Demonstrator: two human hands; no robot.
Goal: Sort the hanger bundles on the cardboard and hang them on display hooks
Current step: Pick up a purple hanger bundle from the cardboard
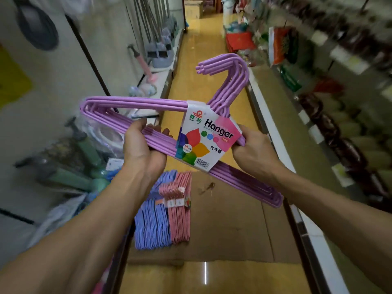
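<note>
both hands hold one purple hanger bundle (pixel 161 115) up over the aisle: the left hand (pixel 142 149) is curled round its lower bars, the right hand (pixel 254 153) grips the bars behind the "hanger" label (pixel 206 137), fingers mostly hidden. below, on the cardboard (pixel 233 219), lie blue hanger bundles (pixel 152 219) and pink hanger bundles (pixel 180 209); their exact count is hard to make out. the shelves (pixel 339 102) on the right are blurred.
</note>
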